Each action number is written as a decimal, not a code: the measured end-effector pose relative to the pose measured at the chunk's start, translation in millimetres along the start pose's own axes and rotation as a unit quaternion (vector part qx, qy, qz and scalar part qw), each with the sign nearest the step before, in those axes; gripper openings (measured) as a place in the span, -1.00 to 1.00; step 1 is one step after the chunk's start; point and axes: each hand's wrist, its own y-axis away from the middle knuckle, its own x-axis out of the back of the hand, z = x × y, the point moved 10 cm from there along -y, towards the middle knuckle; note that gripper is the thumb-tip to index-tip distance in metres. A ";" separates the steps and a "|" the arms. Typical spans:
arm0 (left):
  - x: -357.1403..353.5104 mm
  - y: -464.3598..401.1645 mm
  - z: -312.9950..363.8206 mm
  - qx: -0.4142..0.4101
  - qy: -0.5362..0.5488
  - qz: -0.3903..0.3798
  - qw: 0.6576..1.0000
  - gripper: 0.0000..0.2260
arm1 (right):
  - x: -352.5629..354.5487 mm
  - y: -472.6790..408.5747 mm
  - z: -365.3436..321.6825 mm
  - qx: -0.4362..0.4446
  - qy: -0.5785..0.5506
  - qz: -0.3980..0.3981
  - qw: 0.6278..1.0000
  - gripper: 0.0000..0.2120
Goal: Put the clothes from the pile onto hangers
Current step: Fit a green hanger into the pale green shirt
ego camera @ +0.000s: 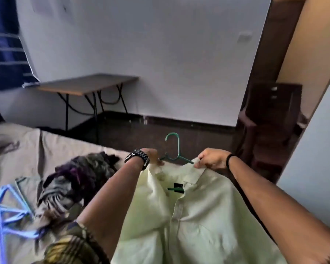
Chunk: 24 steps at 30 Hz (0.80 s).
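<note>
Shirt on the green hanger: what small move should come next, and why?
Probably pull the shirt collar over the hanger's right arm, which pokes out bare beside the right hand. Both that hand and the left hand already pinch the collar.

No text is readable; the shirt (194, 216) neck label (178, 185) is blurred.

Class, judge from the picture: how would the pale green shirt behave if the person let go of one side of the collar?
The pale green shirt looks floppy: it hangs in folds below both hands. Released by the left hand, that side would probably sag or slip off the green hanger. It seems light, since the right hand holds it by a pinch.
</note>
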 end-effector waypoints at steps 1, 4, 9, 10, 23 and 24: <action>-14.7 -13.1 -4.9 0.007 0.014 0.025 1.000 -0.49 | -4.5 -10.2 10.9 -0.013 0.034 0.033 0.999 -0.86; -43.1 -48.2 -13.6 0.008 0.081 0.077 0.994 -0.50 | 0.1 -44.2 28.8 -0.014 0.139 0.159 0.977 -0.70; -63.8 -95.7 -47.9 0.075 0.267 0.153 0.949 -0.71 | 5.1 -107.4 65.4 -0.050 0.074 0.269 0.959 -0.61; -71.4 -105.1 -55.5 0.087 0.293 0.163 0.938 -0.71 | 1.4 -118.8 69.4 -0.051 0.068 0.279 0.956 -0.63; -180.6 -85.5 -43.1 0.002 0.305 0.218 0.927 -0.84 | -88.7 -160.8 91.4 -0.018 0.008 0.268 0.963 -0.92; -187.3 -81.1 -39.0 -0.002 0.323 0.211 0.923 -0.88 | -97.6 -159.7 92.7 -0.017 -0.006 0.255 0.967 -0.96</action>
